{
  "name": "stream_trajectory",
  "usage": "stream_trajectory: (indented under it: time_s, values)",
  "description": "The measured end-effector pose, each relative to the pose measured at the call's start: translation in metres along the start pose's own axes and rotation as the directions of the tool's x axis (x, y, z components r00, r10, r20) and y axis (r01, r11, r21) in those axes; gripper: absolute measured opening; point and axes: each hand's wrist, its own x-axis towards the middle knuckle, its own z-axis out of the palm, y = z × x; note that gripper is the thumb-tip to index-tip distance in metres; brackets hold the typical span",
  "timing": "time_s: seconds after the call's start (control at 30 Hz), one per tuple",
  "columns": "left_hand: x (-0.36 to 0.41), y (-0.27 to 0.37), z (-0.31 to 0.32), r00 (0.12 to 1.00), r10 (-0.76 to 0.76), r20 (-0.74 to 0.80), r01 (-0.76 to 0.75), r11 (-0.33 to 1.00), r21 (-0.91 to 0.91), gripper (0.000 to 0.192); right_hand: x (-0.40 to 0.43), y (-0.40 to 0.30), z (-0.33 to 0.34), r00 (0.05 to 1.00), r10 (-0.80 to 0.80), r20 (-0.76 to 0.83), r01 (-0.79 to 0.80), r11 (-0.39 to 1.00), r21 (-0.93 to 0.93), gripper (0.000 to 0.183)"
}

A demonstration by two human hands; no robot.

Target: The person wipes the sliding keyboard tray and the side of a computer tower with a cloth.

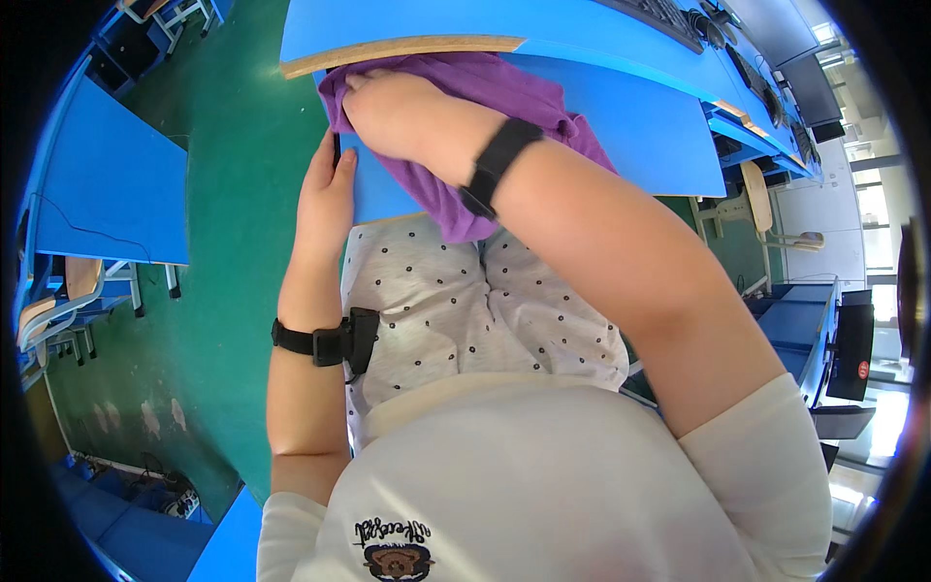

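Note:
A purple cloth [465,211] lies draped over a blue keyboard shelf [640,131] below the wood-edged desktop, its lower corner hanging over my lap. My right hand [378,94] reaches across to the left end of the shelf and presses on the cloth there; its fingers are partly hidden by the cloth. At the shelf's left edge, my left hand [331,174] holds the side of the board, thumb on top and the other fingers mostly hidden. Both forearms carry black straps.
The blue desktop [407,18] overhangs the shelf, with a keyboard [654,22] at its far right. Another blue table [109,174] stands to the left across the green floor. A wooden-backed chair [756,196] and several monitors are at the right.

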Motion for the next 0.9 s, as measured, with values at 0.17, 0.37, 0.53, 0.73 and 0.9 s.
stream_trajectory:
  time_s: [0.17, 0.37, 0.53, 0.73, 0.9]
  values:
    - [0.000, -0.003, 0.000, 1.000, -0.012, 0.008, 0.012, 1.000, -0.009, 0.048, -0.016, -0.012, 0.003, 1.000, 0.004, -0.022, -0.004, 1.000, 0.019, 0.035]
    - [-0.001, 0.001, 0.006, 0.999, 0.034, 0.017, -0.032, 0.995, -0.094, 0.048, -0.013, -0.013, 0.001, 1.000, 0.004, 0.013, -0.004, 0.998, 0.065, 0.030]
    - [-0.001, 0.003, 0.004, 0.996, -0.067, -0.060, 0.069, 0.997, 0.031, 0.049, -0.006, -0.005, 0.003, 0.999, 0.031, -0.039, -0.031, 0.999, 0.019, 0.040]
    - [-0.006, 0.006, 0.004, 1.000, -0.019, 0.006, 0.019, 0.999, -0.031, 0.051, -0.018, -0.013, 0.003, 0.999, -0.015, 0.050, 0.010, 0.995, 0.097, 0.040]
    - [-0.006, 0.008, 0.006, 0.998, -0.057, -0.028, 0.055, 0.997, -0.056, 0.047, -0.015, -0.014, 0.006, 0.997, 0.050, 0.067, -0.058, 0.990, 0.127, 0.039]
